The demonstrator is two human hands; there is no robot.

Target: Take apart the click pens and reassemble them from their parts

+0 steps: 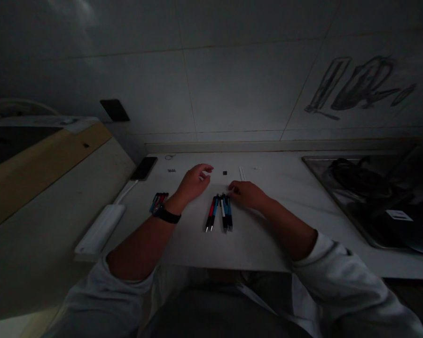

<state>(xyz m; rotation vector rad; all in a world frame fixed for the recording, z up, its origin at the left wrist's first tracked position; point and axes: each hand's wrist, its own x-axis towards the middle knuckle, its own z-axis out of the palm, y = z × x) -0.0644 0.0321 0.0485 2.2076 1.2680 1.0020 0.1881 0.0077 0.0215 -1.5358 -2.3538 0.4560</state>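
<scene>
Over the white counter, my left hand [196, 180] is held with its fingers apart and slightly bent, nothing in them. My right hand [248, 193] has its fingers curled together beside the top ends of several pens; whatever they may pinch is too dark to make out. Those pens lie side by side: a red one [211, 210], a white one [223, 210] and blue ones [229, 210], tips toward me. Another small group of pens [158, 201] rests by my left wrist, partly hidden by it. A small dark square [224, 173] lies between and beyond my hands.
Thin white sticks [241, 172], small grey pieces [171, 170] and a thin ring [169, 157] lie toward the wall. On the left are a phone [145, 167], a white power strip [101, 227] and a large box-like unit [70, 197]. A metal sink rim [338, 199] borders the right side.
</scene>
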